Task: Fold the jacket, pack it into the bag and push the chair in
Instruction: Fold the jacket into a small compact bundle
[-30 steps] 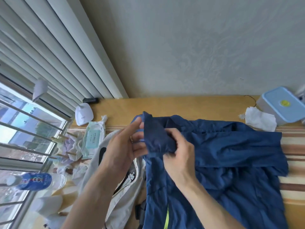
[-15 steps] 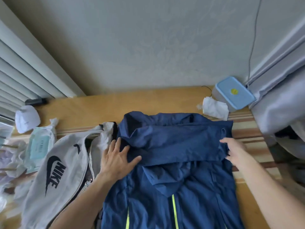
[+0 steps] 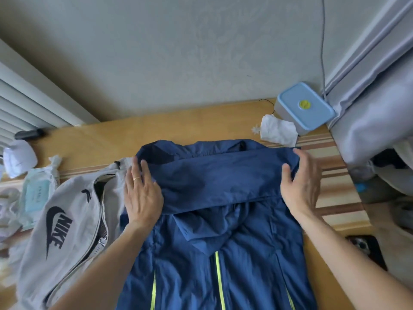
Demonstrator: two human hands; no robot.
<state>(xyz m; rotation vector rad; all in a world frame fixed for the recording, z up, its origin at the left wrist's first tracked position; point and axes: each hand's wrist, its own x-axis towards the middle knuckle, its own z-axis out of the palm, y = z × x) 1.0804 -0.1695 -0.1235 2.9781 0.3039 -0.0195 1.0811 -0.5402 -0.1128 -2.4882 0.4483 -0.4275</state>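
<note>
A navy jacket (image 3: 223,265) with neon-yellow zips lies flat on the wooden table (image 3: 93,142). Its sleeves are folded across the top into one band. My left hand (image 3: 143,195) lies with straight fingers at the band's left end, and the fabric hides its thumb. My right hand (image 3: 301,184) pinches the band's right end, thumb on top and fingers behind the edge. A grey Nike bag (image 3: 67,220) lies just left of the jacket with its zip open, partly under my left hand. No chair is in view.
At the back right stand a blue-lidded box (image 3: 306,108) and a crumpled tissue (image 3: 278,130). A wipes pack (image 3: 36,193) and a white object (image 3: 19,157) lie far left. Grey curtain (image 3: 368,108) hangs at the right, and a dark device (image 3: 366,249) lies on the table's right edge.
The sleeve that both hands held at the left now lies across the jacket. My left hand slid to the band's left end, and my right hand took hold of the right end.
</note>
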